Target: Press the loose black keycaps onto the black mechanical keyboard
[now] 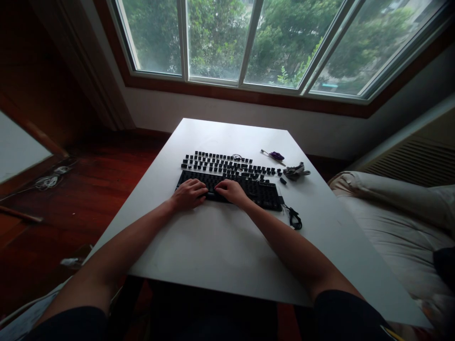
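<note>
A black keyboard (268, 195) lies slightly askew on the white table. My left hand (190, 193) rests at its front left part, fingers bent over the top and thumb by the front edge, gripping it. Just to the right, my right hand (231, 190) is closed, fingertips pressed together low over the keyboard's front middle. Whatever those fingertips may hold is too small to make out. Beyond the keyboard, loose black keycaps (216, 163) are laid out in rows. A coiled black cable (294, 219) lies off the keyboard's right end.
A grey crumpled cloth (296, 171) lies on the white table (213, 246) at the right. Behind it are a purple item (276, 155) and a thin brush-like stick (265, 152). A pale couch (384, 213) stands along the right side, and windows are ahead.
</note>
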Tool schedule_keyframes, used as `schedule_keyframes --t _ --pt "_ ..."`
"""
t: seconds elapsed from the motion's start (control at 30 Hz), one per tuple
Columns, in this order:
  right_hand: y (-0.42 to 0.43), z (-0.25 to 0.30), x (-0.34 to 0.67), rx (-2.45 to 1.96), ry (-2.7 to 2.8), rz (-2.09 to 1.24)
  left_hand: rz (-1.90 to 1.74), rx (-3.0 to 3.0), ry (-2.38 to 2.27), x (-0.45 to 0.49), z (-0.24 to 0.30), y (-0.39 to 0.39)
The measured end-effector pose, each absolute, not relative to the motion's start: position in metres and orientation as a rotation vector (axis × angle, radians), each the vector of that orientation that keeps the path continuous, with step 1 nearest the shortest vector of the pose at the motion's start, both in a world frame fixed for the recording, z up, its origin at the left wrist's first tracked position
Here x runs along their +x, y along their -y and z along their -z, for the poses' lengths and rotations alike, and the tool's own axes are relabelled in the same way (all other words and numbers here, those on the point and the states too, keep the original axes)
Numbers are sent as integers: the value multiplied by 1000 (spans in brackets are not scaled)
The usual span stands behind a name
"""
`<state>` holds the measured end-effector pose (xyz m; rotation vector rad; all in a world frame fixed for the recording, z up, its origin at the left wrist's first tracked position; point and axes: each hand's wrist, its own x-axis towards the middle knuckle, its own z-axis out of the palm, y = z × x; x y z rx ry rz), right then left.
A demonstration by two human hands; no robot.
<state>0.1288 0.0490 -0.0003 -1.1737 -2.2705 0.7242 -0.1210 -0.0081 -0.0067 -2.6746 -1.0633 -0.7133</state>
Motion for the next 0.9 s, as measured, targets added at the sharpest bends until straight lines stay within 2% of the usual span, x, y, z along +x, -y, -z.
schedule_keyframes --t 0.9 --pt "-57 -10 124 -1268 2384 -663 743 -2637 1080 -118 9 1"
